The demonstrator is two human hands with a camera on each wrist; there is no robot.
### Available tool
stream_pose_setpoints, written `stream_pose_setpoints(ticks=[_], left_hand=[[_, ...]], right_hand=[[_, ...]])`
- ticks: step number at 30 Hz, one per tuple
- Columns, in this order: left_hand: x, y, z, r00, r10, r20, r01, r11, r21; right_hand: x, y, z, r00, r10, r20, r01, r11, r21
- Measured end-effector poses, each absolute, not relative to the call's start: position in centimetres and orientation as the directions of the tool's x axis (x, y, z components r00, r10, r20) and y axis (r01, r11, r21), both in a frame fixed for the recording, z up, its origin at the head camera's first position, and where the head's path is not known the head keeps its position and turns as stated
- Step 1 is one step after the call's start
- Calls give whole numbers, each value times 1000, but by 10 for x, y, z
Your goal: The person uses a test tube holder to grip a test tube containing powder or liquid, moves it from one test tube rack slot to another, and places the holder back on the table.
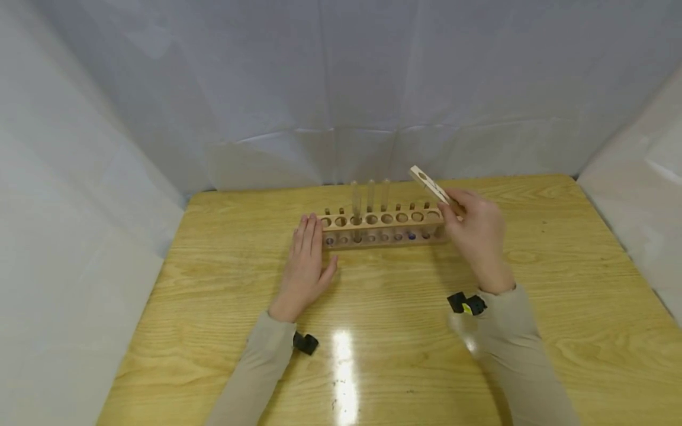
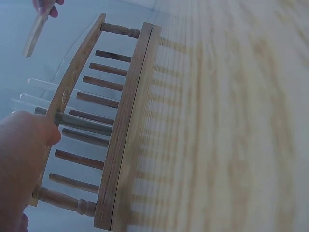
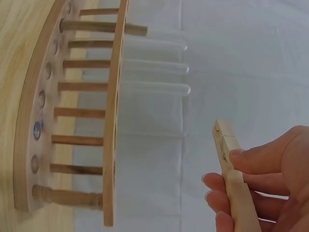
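My right hand (image 1: 476,236) grips a wooden test tube holder (image 1: 430,185), raised above the rack's right end. In the right wrist view, thumb and fingers close round the holder (image 3: 234,179), and its metal spring shows. Its jaws have nothing between them. My left hand (image 1: 306,260) rests its straight fingers against the left end of the wooden test tube rack (image 1: 378,226), thumb apart. Three clear test tubes (image 1: 370,195) stand upside down on pegs at the rack's back. A greyish tube (image 2: 87,123) stands in a hole towards the left; its contents are unclear.
The rack stands near the back of a wood-grain table (image 1: 383,296). Bare pegs (image 1: 412,207) rise along its back rail. A pale sheet (image 1: 266,89) hangs behind and at both sides. Each sleeve carries a small black device (image 1: 305,343) at the wrist.
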State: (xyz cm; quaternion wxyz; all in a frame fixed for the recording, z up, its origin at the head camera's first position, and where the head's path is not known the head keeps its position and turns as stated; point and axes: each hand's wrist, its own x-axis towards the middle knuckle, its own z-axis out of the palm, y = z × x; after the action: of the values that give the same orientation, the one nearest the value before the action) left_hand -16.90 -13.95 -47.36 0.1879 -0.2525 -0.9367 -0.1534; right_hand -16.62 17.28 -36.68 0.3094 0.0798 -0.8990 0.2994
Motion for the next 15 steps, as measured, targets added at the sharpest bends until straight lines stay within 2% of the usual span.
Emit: stream_pose_setpoints(ticks=[15], left_hand=[[-168, -140, -472, -807, 415, 419, 526, 828, 194]], right_hand=[[-163, 210, -381, -840, 199, 504, -152, 807, -571]])
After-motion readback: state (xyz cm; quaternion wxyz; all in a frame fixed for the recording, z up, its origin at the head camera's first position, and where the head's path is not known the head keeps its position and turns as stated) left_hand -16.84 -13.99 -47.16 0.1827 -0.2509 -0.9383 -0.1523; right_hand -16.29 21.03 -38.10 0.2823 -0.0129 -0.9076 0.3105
